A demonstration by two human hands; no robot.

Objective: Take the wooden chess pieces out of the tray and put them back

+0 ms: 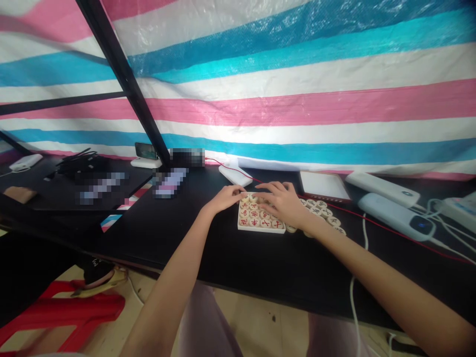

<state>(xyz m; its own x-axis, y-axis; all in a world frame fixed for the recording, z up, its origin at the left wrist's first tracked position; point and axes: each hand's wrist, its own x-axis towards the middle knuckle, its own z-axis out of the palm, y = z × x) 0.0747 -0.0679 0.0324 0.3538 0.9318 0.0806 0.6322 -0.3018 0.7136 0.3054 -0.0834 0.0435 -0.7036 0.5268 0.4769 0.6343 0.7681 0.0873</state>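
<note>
Two bare hands work at a black, flat-topped table. Between them lies a shallow, white, rectangular box, holding rows of round, cream-coloured pieces with red characters. The left hand rests at the box's far left corner, fingers loosely bent (whether they grip the rim, I cannot tell). The right hand spreads its fingers over the box's right side; any grasp is hidden. Beside the box, partly behind the right forearm, lie loose, round, cream-coloured pieces with dark characters.
</note>
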